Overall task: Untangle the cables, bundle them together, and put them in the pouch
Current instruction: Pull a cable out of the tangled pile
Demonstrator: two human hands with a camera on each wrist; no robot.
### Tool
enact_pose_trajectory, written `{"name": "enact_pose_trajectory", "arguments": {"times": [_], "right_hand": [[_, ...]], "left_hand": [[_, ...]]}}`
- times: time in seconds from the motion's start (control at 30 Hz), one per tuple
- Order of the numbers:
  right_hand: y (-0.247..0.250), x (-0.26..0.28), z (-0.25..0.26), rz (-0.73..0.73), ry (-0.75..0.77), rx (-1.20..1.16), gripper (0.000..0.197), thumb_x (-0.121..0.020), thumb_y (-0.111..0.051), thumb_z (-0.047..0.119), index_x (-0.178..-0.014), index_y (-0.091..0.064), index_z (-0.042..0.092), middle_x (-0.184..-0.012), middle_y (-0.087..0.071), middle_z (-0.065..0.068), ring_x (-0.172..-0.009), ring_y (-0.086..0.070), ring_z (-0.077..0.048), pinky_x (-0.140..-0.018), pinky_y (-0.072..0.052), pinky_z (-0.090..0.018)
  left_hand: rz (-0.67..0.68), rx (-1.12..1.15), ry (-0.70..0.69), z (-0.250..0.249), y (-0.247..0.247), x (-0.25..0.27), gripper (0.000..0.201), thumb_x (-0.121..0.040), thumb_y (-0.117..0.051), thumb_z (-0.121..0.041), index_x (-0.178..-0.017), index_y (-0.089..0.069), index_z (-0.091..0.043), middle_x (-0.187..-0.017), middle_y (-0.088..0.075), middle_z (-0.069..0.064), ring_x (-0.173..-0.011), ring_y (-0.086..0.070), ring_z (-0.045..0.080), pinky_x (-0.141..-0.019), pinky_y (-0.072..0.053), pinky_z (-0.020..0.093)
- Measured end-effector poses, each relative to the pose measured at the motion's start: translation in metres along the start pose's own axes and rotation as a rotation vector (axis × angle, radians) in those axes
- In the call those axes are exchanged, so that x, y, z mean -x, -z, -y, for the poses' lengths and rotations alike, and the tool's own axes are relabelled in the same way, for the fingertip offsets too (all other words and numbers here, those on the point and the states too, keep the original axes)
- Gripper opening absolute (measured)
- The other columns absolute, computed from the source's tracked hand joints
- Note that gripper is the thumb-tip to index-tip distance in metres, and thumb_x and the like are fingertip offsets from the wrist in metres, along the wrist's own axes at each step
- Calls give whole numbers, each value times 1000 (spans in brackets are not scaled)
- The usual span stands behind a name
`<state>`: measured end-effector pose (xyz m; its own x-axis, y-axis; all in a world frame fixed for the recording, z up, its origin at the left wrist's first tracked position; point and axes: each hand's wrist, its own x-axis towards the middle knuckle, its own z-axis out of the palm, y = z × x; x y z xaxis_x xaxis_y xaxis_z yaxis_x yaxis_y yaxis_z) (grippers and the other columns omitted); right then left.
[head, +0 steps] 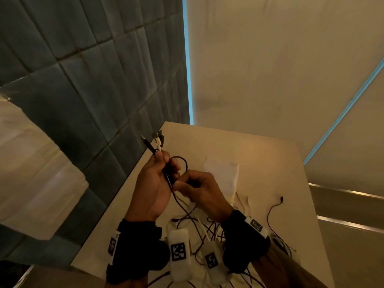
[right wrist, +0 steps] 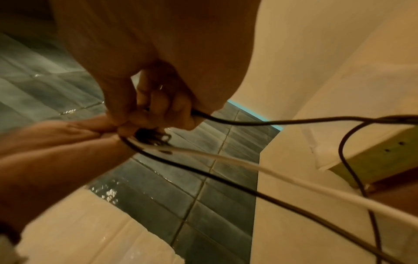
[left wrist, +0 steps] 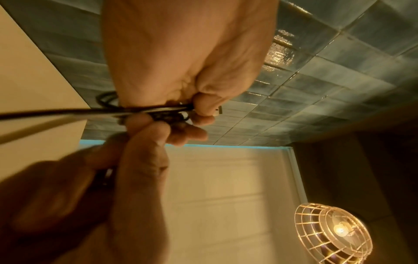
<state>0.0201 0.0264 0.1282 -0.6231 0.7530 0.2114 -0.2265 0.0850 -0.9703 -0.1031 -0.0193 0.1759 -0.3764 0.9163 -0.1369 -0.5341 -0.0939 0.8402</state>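
My left hand (head: pixel 161 173) is raised above the table and grips a bunch of cable ends (head: pixel 154 143), black and white plugs sticking up past the thumb. A black cable loop (head: pixel 182 162) curls out between both hands. My right hand (head: pixel 193 185) pinches that black cable just beside the left fingers. In the right wrist view a black cable (right wrist: pixel 248 122) leaves the right fist and a white cable (right wrist: pixel 237 164) runs from the left hand. A tangle of dark and white cables (head: pixel 205 227) lies on the table under my wrists. The white pouch (head: pixel 223 173) lies flat behind my right hand.
The pale table (head: pixel 270 163) ends at a corner near a grey-blue tiled wall (head: pixel 93 80) on the left. A loose black cable end (head: pixel 278 204) lies at the right. A caged lamp (left wrist: pixel 334 232) glows in the left wrist view.
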Motion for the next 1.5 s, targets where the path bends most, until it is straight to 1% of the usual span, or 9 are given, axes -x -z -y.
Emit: {"name": "enact_pose_trajectory", "arguments": {"times": [0.27,0.37,0.57,0.77,0.93,1.03,1.1,1.27,1.5], "right_hand": [[14,8,-37,115,-86,22,24,-96,-55,8,-73,-62,5,-63,-49,-4,-55,-39,-10,-55,-35,-19],[24,14,-66,75,-128,184,27,-98,-53,10,-72,-62,6,-62,-52,9,-56,-41,-3,-59,-35,-17],[35,17,-107,-20,-181,452,39,-99,-50,16,-62,-55,28,-55,-53,15,-56,-46,1,-61,-36,-15],[42,21,-113,-49,-238,586,36,-99,-49,13,-65,-58,19,-60,-52,11,-60,-51,6,-64,-35,-9],[45,11,-105,-262,-427,328,29,-92,-56,26,-64,-61,20,-66,-58,-6,-65,-59,-29,-72,-56,-57],[38,-2,-58,-393,-366,48,20,-92,-58,15,-75,-66,7,-55,-38,-6,-45,-38,-17,-42,-46,-33],[33,-10,-25,-359,-209,-46,16,-92,-59,12,-82,-66,1,-52,-35,-1,-45,-27,-13,-42,-25,-24],[8,-11,21,-148,36,-3,16,-90,-62,5,-75,-66,9,-56,-54,12,-50,-41,-4,-47,-32,-17],[10,-2,13,17,-67,-30,16,-90,-62,4,-74,-64,2,-48,-47,6,-39,-34,0,-41,-28,-12]], "left_hand": [[202,189,-123,-14,4,0,24,-95,-38,-26,-73,-45,-18,-60,-41,-8,-45,-30,3,-48,-26,20],[225,192,-135,-19,10,0,31,-97,-35,-22,-70,-48,-19,-55,-39,-10,-42,-29,1,-46,-23,19],[220,192,-139,-22,11,5,29,-94,-39,-24,-68,-50,-19,-51,-36,-11,-40,-28,1,-46,-20,20],[116,128,-173,-21,18,2,27,-96,-36,-21,-71,-45,-18,-50,-35,-11,-40,-26,1,-45,-22,20],[-48,-23,-172,-11,23,-5,33,-102,-32,-20,-71,-43,-17,-51,-37,-11,-42,-27,3,-45,-24,19],[-134,-96,-164,-3,20,-8,32,-104,-32,-24,-74,-42,-17,-53,-39,-10,-44,-28,4,-44,-27,18],[-159,-136,-145,3,17,-9,32,-104,-32,-25,-75,-43,-17,-55,-43,-9,-46,-32,5,-46,-28,20],[-152,-232,-77,11,-6,-3,30,-104,-33,-25,-80,-48,-17,-70,-63,1,-62,-52,14,-58,-37,28],[44,72,-28,-6,-14,3,33,-102,-32,-30,-76,-45,-16,-61,-41,-1,-67,-59,17,-71,-49,33]]}}
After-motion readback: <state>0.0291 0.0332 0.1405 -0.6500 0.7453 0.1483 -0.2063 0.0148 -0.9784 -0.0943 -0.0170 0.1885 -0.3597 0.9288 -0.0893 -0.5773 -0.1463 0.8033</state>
